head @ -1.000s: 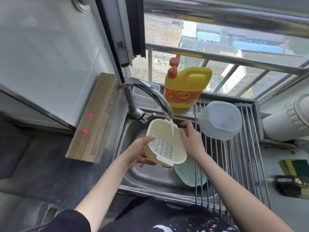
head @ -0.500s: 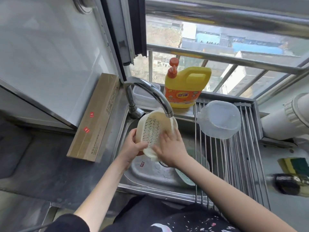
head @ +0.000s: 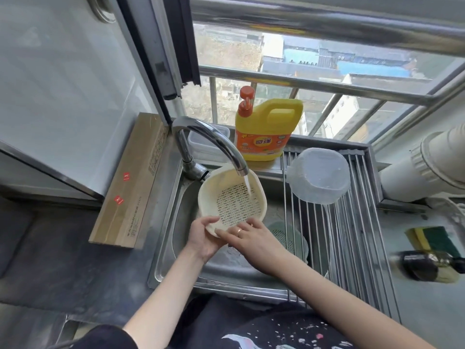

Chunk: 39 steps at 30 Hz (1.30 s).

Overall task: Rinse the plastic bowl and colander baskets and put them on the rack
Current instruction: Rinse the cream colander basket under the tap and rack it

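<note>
Cream colander basket (head: 232,199) tilted under the faucet (head: 214,142), its perforated inside turned toward me and the stream striking the right part of the mesh. My left hand (head: 203,239) cups the near rim from below and the left, thumb over the lip; my right hand (head: 247,235) lies across the near edge, fingers flat on the wall — both grips closed on the same basket, over the sink (head: 176,215).

Handling, as I judge it: thin moulded plastic, light and stiff enough to keep its shape, though the rim may flex if squeezed. Wet, it will be slick, so the thickened rim is the sound place to hold; the perforated floor offers little purchase and lets the water through.

The clear plastic bowl (head: 318,175) already rests upside down on the far part of the rack (head: 352,235), right of the sink. A green colander basket (head: 286,236) lies low in the sink, partly under the rack's left bars — seemingly next in turn. The yellow detergent jug (head: 266,132) stands on the far ledge.
</note>
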### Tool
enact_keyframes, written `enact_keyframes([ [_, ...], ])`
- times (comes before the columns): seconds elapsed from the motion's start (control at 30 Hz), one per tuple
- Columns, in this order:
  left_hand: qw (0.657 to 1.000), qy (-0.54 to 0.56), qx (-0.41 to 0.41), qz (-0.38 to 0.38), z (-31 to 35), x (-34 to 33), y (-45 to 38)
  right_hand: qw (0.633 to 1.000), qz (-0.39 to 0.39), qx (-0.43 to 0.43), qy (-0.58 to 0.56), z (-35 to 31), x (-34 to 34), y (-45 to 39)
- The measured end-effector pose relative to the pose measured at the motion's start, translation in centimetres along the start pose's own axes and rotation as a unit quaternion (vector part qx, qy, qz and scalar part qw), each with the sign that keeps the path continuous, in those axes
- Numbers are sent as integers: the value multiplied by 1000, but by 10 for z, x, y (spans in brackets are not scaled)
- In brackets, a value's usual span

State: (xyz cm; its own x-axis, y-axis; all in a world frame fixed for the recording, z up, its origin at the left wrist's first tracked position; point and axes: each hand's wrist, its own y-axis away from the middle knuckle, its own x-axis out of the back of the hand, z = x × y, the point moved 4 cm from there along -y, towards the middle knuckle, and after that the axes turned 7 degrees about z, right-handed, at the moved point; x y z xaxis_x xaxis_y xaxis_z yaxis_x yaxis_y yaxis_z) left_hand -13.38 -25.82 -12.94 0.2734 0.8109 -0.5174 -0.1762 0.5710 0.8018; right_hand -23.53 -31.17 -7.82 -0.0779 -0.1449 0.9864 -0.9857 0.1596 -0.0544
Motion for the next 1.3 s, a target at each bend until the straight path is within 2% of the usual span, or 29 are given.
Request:
enact_keyframes([
  [0.07,992,-109,-4,62,-2,0,-8,997,35,46,49,4,5,4],
  [0.17,961,-211,-84,161,5,9,-28,988,72,101,88,7,15,6],
  [0.3,952,-228,-112,171,17,4,-35,983,119,114,84,9,24,8],
  [0.4,942,-277,-117,152,23,1,-41,985,164,61,10,21,27,22],
  [0.47,920,-346,-111,144,25,0,-44,984,169,-1,-59,34,26,34],
  [0.53,888,-423,-118,137,26,-7,-40,981,147,-67,-109,46,21,43],
  [0.63,840,-500,-156,141,28,-20,-33,968,64,-194,-144,62,5,49],
  [0.7,818,-527,-171,155,28,-20,-34,921,48,-317,-222,72,-3,48],
  [0.77,811,-541,-165,151,28,-19,-34,836,102,-420,-338,80,-2,40],
  [0.83,833,-520,-136,130,22,-18,-35,749,126,-506,-409,90,2,34],
  [0.9,869,-471,-94,120,13,-16,-37,656,91,-576,-479,99,2,31],
  [0.93,882,-449,-74,121,10,-14,-38,623,64,-586,-514,99,3,27],
  [0.97,892,-433,-56,121,7,-10,-40,620,44,-582,-525,97,7,21],
  [1.07,902,-419,-15,99,1,-2,-47,709,24,-532,-463,92,20,-3],
  [1.1,905,-414,-12,96,1,-1,-48,729,22,-523,-442,91,25,-11],
  [1.2,898,-426,-13,106,8,-2,-48,751,2,-492,-440,94,36,-27],
  [1.3,893,-443,25,82,16,0,-48,772,-36,-432,-464,94,42,-41],
])
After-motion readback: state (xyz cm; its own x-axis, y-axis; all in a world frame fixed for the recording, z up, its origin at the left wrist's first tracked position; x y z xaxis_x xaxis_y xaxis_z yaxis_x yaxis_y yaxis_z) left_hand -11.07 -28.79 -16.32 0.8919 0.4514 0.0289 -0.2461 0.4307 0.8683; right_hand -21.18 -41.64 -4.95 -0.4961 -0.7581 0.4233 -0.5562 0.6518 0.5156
